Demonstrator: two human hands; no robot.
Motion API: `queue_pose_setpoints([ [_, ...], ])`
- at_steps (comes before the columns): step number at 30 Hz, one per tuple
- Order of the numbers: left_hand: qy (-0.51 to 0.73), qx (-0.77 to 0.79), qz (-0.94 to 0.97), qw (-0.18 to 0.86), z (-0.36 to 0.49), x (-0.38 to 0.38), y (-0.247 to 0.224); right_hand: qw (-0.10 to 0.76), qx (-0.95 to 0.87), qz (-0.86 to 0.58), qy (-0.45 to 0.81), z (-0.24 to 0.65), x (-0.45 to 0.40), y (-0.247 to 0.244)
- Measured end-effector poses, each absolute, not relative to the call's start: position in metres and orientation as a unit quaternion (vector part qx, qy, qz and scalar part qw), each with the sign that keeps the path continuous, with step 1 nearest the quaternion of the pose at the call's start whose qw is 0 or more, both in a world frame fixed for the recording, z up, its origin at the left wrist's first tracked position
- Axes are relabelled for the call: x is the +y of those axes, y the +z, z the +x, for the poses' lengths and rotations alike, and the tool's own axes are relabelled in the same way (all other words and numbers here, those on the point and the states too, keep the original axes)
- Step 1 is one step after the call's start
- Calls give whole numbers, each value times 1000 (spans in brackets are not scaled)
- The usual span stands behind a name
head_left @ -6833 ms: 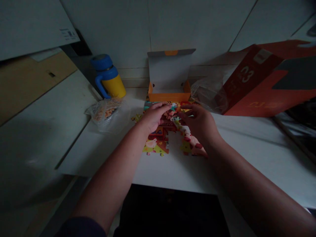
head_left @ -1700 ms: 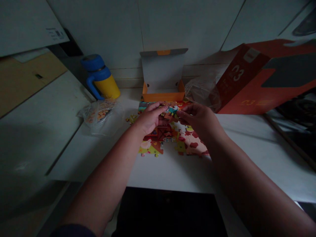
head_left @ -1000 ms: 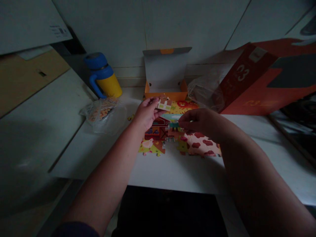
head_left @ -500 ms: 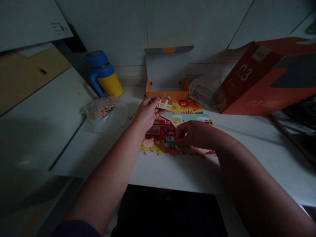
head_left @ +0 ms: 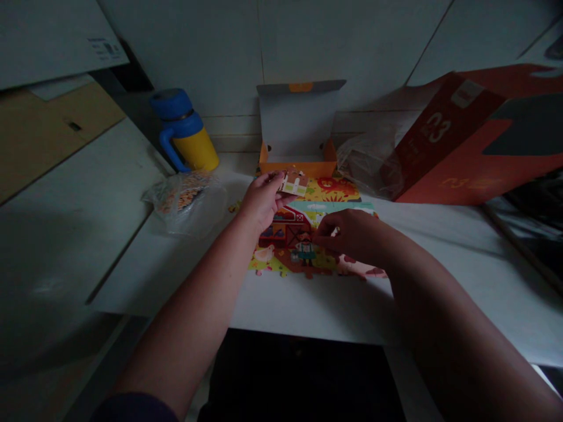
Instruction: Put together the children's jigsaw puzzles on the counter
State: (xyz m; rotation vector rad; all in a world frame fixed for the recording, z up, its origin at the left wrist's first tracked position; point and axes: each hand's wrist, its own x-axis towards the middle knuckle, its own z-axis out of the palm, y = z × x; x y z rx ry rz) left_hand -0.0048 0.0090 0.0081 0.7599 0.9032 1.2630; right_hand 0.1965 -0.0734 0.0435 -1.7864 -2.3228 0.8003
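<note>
Head view is taking in dark clothing (head_left: 299, 375) nearest, then two bare forearms that are reaching over a white tabletop (head_left: 272, 305). From beside the person I'm seeing the puzzle (head_left: 336, 206) lying beneath and between both hands, showing a red barn, a white bird, a figure in teal and a patched animal. The right hand (head_left: 352, 234) is curling low over it, thumb and fingertips drawn close together beside the figure; I cannot tell whether they are gripping anything. The left hand (head_left: 263, 202) is pinching a loose puzzle piece (head_left: 295, 183) of brown, white and green, thumb above and fingers below, holding it over the puzzle's far part. Whether more are lying under it, I cannot tell.

Off to the left, a clear bag (head_left: 189, 196) of small stick-like items is slumping near a blue and yellow bottle (head_left: 193, 146). Just beyond the puzzle, an orange box (head_left: 301, 168) is standing with its lid raised, and a crumpled plastic bag (head_left: 369, 164) is lying to its right. Next to that, a big red box (head_left: 466, 146) is carrying pale figures, seemingly "23"; its golden front lettering is staying unreadable to me. Upper left, a label (head_left: 104, 50) is showing print too small to read. Pale panels (head_left: 308, 47) are closing off the dim room behind.
</note>
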Motion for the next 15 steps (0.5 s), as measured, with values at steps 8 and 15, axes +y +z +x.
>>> queue_pose_setpoints([
  [8,558,399,329,649,-4,9,10,4,-807,-523,274,191,-79,48],
  [15,558,398,324,652,-5,9,11,-19,-818,-515,257,186,-86,46],
])
